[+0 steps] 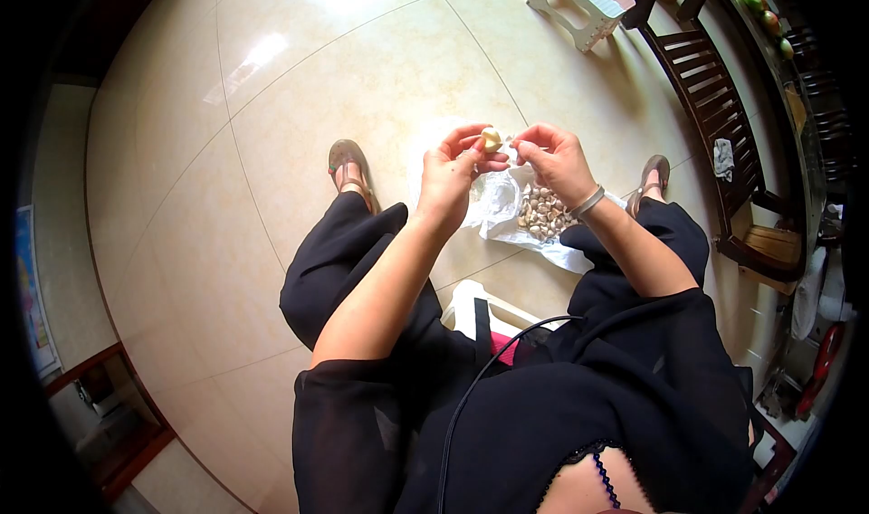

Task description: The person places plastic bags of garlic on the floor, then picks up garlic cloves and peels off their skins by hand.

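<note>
A pale, peeled-looking garlic clove [491, 139] is pinched between the thumb and fingers of my left hand [447, 175]. Just to its right, my right hand [557, 163] has thumb and forefinger pressed together near a small whitish scrap, too small to name. Below my hands, a heap of unpeeled garlic cloves [546, 215] lies on a white plastic bag [566, 256] on the floor. Beside the heap is more crumpled white plastic [493, 197], partly hidden by my left hand and forearm.
My feet rest on the tiled floor [262, 152], either side of the bags. A white stool [466, 308] is partly visible beneath me. Ahead on the right stands a small folding step stool [584, 7]. A dark slatted wooden chair [706, 84] carries a cloth [723, 159].
</note>
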